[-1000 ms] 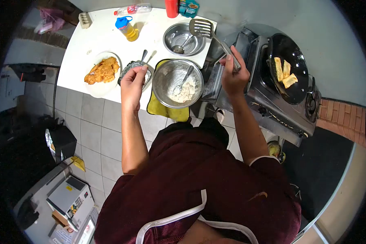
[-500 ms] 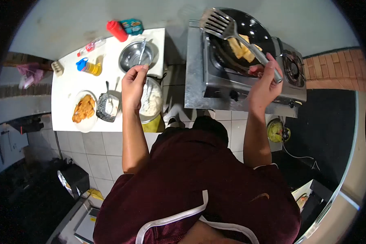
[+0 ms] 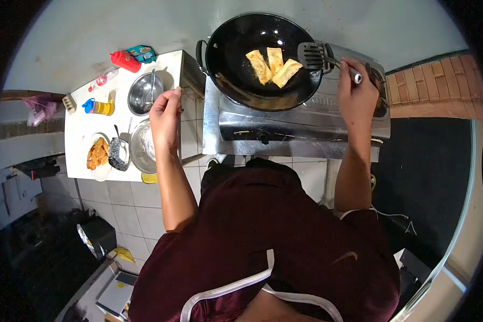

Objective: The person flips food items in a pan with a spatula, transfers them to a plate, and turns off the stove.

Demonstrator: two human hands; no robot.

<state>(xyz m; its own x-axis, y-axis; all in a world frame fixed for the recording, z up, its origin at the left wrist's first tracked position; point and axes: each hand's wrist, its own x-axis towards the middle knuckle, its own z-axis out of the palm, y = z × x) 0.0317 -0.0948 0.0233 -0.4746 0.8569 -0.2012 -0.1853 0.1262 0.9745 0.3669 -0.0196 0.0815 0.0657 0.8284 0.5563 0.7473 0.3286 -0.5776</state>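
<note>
My right hand grips the handle of a slotted spatula. The spatula's head hangs over the right side of a black wok, beside the food. Three golden, folded rectangular pastries lie close together inside the wok. To the left, my left hand is raised between the table and the stove, with thumb and fingers pinched together; whether they hold something small cannot be made out. Nearest to it are a steel bowl with a spoon in it and a larger bowl with white stuff inside.
The wok sits on a steel gas stove. On the white table are a plate of orange-brown food, a dark stone-like bowl, an oil bottle and a red squeeze bottle.
My view has shifted, showing the whole wok and three pastries. The spatula has moved from high over the wok down to its right side. My left hand stays pinched.
</note>
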